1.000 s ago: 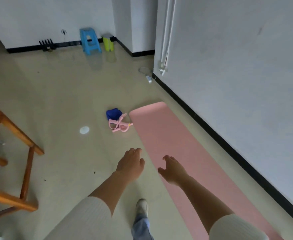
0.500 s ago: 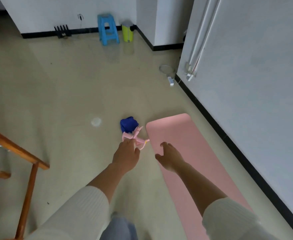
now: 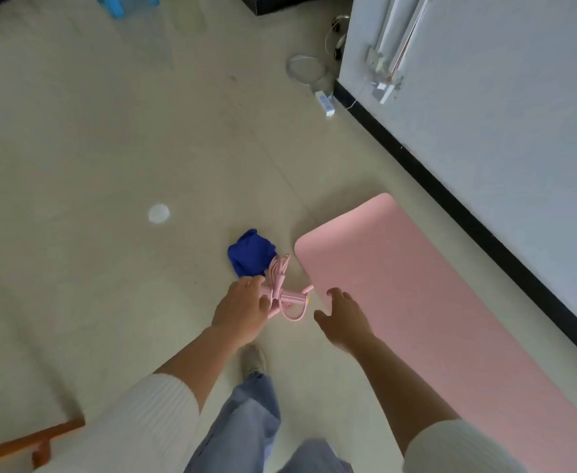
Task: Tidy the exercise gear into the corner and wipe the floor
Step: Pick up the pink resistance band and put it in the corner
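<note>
Pink rope, bundled with its handles tied together, lies on the floor just off the mat's far left corner. A crumpled blue cloth touches its far side, away from the mat.

A second ago both hands hung well short of the rope. Half a second ago the left hand had reached its near edge. Now that hand covers the handle end farthest from the mat, with its fingers laid over the bundle. Whether they have closed round it I cannot tell, since the hand hides the contact. The right hand has come forward too. It hovers loose and spread over the mat's left edge, near the corner, and holds nothing.

Rope, cloth and mat all lie where they did a second ago, so nothing has been lifted.

The first pick-up looks about to happen, and the tidying itself has barely begun. The mat is unrolled along the wall, the cloth is unused, and a white spot well left of the mat's far end remains to be wiped. The rope's loose loops may snag the cloth as it comes up.
</note>
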